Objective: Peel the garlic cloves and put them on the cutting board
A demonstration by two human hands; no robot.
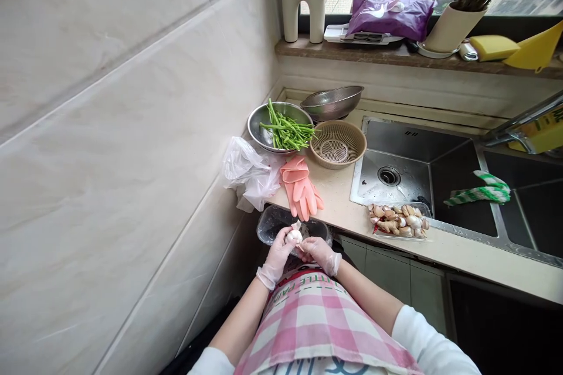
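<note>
A white garlic bulb (294, 237) is in the fingers of my left hand (278, 251), which wears a clear glove. My right hand (320, 252), gloved the same way, pinches at the bulb's lower right side, on what looks like a bit of its skin. Both hands are in front of the apron, over a dark bin (271, 225) below the counter edge. A clear tray (422, 232) of garlic cloves and a piece of ginger (389, 227) sits on the counter to the right.
Pink rubber gloves (303, 190) and a plastic bag (248, 170) lie at the counter's edge. Behind them are a steel bowl (259, 129) of green stalks (288, 129), a brown basket (338, 143) and a steel colander (332, 102). The sink (373, 161) is at right, a tiled wall at left.
</note>
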